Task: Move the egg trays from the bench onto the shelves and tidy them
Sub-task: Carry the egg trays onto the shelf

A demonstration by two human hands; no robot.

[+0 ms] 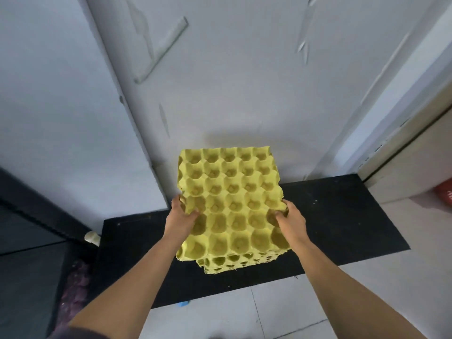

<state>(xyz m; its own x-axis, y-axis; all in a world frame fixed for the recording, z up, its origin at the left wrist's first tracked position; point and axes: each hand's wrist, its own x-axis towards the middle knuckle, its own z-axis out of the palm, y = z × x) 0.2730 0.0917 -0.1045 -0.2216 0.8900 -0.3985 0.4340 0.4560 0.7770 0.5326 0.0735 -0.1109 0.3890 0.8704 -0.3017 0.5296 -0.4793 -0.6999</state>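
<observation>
Top egg tray (232, 199): yellow moulded pulp, five cups across and six deep, all cups empty, edges slightly ragged; held tilted, far end raised toward the wall.
Tray stack (234, 261): more yellow trays of the same kind directly beneath, their near edges showing below the top one; exact count cannot be told.
Location: over the black bench (342, 223), close to the wall.
Left hand (182, 215): grasping the top tray's left edge, thumb pressed into a cup, fingers hidden under the rim.
Right hand (291, 220): grasping the right edge likewise, thumb in a cup.
Arms: both bare forearms reach forward from the bottom of the view.
Wall (232, 81): pale grey, scuffed and peeling.
Floor (305, 309): light tiles in front of the bench.
Left side: dark frame (31, 211) beside the bench.
Right side: red object (444, 194), partly cut off.
</observation>
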